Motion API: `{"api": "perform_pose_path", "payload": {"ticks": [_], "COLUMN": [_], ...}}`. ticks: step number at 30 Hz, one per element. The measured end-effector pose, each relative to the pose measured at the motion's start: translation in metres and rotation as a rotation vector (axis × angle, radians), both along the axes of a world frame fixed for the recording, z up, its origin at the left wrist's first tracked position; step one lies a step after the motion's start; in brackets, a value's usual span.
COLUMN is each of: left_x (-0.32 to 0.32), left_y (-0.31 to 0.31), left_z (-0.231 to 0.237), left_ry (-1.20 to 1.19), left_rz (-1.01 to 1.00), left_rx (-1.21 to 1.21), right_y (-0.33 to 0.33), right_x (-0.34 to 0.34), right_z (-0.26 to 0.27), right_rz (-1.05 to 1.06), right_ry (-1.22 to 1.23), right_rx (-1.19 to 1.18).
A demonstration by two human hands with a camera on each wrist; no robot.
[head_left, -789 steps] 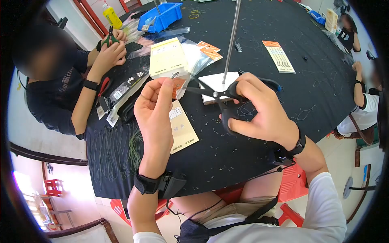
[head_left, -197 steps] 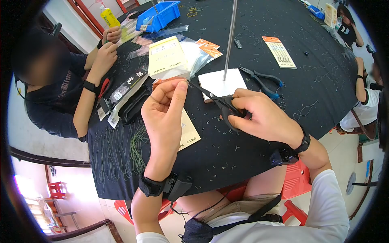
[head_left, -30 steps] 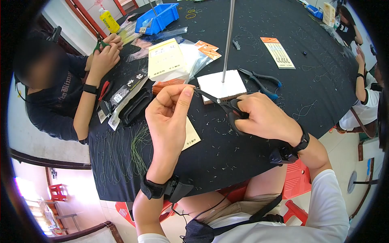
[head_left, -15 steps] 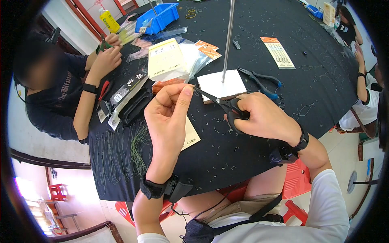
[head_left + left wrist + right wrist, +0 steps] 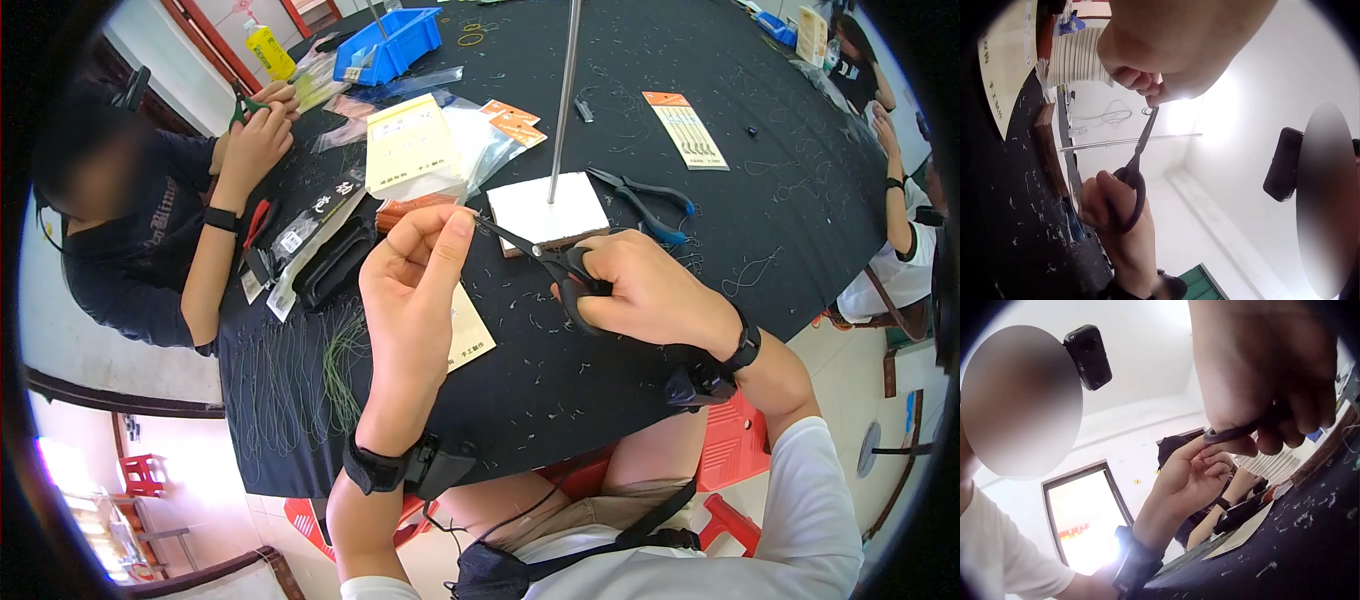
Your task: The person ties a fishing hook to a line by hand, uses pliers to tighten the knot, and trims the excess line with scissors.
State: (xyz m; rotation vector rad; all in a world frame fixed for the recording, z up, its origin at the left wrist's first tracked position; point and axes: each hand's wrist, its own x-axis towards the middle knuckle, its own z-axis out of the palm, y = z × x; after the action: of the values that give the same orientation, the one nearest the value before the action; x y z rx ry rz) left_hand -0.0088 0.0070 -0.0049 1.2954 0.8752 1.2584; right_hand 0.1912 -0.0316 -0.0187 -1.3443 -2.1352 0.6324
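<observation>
Gripping black-handled scissors (image 5: 566,263) in right hand (image 5: 655,292), pinching small metal hook (image 5: 1145,112) in left hand (image 5: 412,280), before white square block (image 5: 578,205); dark-blue-handled pliers (image 5: 651,209) right of block; nearer-left, half-hidden cream card (image 5: 475,335) lettered "手工".

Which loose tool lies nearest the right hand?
The blue-handled pliers beside the white-topped block; the red-handled tool lies beyond the left hand.

The left hand (image 5: 410,280) covers part of the cream card (image 5: 474,332); the right hand (image 5: 655,290) hides some of the scissors (image 5: 538,250). The dark bit (image 5: 1145,111) at the left fingers (image 5: 1129,76) (a sliver at best) is too small to identify.
</observation>
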Motion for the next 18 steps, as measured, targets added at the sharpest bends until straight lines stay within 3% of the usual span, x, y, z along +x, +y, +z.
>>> {"api": "perform_pose_path", "payload": {"ticks": [5, 7, 9, 11, 12, 15, 18], "left_x": [-0.001, -0.005, -0.006, -0.005, -0.005, -0.001, 0.001], "left_y": [0.002, 0.006, 0.019, 0.018, 0.015, 0.008, 0.004], "left_z": [0.005, 0.0, -0.016, -0.018, -0.014, -0.005, 0.0], "left_ry": [-0.086, -0.286, -0.326, -0.267, -0.268, -0.203, -0.115], "left_rz": [-0.062, -0.197, -0.2, -0.139, -0.136, -0.094, -0.051], "left_rx": [-0.111, -0.209, -0.236, -0.18, -0.176, -0.126, -0.053], "right_y": [0.004, 0.004, 0.001, -0.007, -0.005, -0.002, -0.003], "right_x": [0.002, 0.002, -0.001, -0.007, -0.007, -0.001, -0.002], "right_z": [0.0, 0.0, 0.005, 0.02, 0.021, 0.015, 0.015], "right_rz": [0.04, 0.091, 0.15, 0.09, 0.095, -0.08, -0.117], "right_ry": [0.037, 0.054, 0.067, 0.321, 0.32, 0.091, -0.074], "right_rx": [-0.02, 0.019, 0.057, 0.053, 0.056, 0.067, 0.033]}}
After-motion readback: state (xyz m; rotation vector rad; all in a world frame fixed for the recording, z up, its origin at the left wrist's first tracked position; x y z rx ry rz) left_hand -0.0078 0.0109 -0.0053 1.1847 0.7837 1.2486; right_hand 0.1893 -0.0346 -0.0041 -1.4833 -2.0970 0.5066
